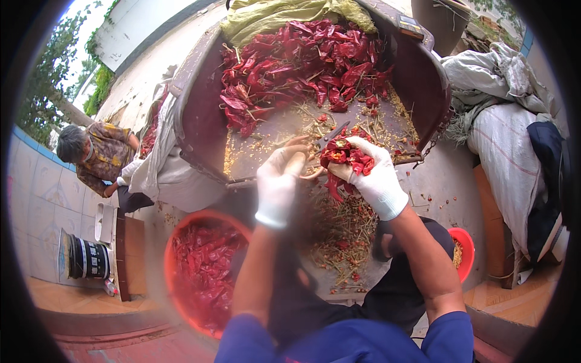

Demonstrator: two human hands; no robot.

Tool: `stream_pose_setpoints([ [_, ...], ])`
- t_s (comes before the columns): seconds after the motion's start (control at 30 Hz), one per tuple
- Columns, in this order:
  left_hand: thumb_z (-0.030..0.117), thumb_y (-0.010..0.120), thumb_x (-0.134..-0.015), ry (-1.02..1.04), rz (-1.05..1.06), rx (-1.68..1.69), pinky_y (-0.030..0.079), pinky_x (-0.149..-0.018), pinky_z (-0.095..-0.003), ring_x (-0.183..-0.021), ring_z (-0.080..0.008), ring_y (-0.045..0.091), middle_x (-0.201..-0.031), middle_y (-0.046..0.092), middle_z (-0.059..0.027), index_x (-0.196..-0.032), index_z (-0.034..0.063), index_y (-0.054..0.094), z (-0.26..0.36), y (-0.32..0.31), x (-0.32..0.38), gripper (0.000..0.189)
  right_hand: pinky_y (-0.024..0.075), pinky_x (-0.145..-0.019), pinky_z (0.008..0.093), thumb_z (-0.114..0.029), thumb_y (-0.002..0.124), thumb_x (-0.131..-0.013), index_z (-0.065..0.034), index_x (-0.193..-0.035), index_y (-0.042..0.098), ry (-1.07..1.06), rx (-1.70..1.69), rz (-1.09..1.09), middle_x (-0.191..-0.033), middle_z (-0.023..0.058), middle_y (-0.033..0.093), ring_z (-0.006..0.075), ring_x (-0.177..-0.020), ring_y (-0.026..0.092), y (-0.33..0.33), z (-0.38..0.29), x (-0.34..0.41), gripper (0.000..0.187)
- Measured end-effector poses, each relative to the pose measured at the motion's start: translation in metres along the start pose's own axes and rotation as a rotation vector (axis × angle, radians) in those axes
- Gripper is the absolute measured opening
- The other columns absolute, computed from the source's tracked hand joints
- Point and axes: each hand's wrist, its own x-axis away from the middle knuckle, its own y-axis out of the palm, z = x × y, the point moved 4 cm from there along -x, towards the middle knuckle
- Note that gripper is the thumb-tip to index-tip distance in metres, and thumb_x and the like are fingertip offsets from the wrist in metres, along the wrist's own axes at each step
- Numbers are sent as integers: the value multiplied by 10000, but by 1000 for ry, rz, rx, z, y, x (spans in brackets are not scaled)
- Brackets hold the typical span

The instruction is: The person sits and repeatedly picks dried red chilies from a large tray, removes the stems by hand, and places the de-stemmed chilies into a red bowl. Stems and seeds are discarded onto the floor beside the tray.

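Note:
White knitted gloves cover both my hands. My left hand (280,177) is closed around the handles of a pair of scissors (333,136). The dark blades point up and to the right, and the tan handle loops show beside my fingers. My right hand (374,174) grips a bunch of dried red chili peppers (347,156), some with open cut ends facing the scissors. Just beyond both hands, a heap of dried red chilies (299,68) fills the back of a metal cart bed (272,154). Loose seeds and stems are scattered over its front part.
An orange-red tub (170,267) of chili pieces stands at my lower left. Stem scraps (347,236) litter the ground between my legs. A red bowl (467,254) with seeds sits at right, near stacked white sacks (504,140). Another person (102,149) sits at left by a sack (168,181).

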Motion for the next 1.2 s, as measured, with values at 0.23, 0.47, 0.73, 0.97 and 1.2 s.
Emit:
stream_pose_setpoints([
  [0.23, 245, 660, -1015, 64, -38, -129, 548, -738, -287, -738, -106, 642, -826, 723, -50, -1039, 20, 746, -45, 7, -4, 242, 458, -592, 203, -82, 790, -881, -12, -1200, 684, -127, 96, 31, -922, 5, 727, 30, -684, 592, 20, -10, 8, 344],
  [0.47, 258, 672, -868, 117, -32, -297, 560, -802, -456, -904, -372, 714, -953, 725, -195, -1036, 107, 750, -41, 3, -1, 239, 549, -827, 283, -25, 802, -843, -20, -1250, 681, -365, 341, -112, -1089, 59, 731, 135, -953, 696, 76, -43, 4, 424],
  [0.73, 126, 537, -1045, 85, 51, 338, 555, -893, -292, -943, -158, 705, -1078, 738, -98, -1187, -47, 686, 10, -52, 12, 269, 583, -841, 308, -7, 824, -815, -39, -1212, 706, -455, 399, -180, -1090, 106, 751, 161, -964, 727, 95, -49, 12, 416],
  [0.97, 182, 684, -990, 320, -127, 156, 524, -926, -300, -1030, -166, 664, -1142, 694, -106, -1200, -49, 699, 44, -66, 43, 313, 580, -816, 323, -104, 851, -794, -30, -1199, 707, -382, 504, -183, -1015, 147, 752, 225, -907, 751, 89, -38, 19, 436],
  [1.2, 65, 748, -932, 320, 2, 315, 535, -931, -302, -1046, -183, 655, -1222, 624, -112, -1165, -43, 716, 20, -100, 127, 259, 573, -797, 341, -92, 861, -759, -35, -1174, 694, -308, 490, -507, -962, 146, 750, 270, -881, 756, 137, -37, 56, 451],
])
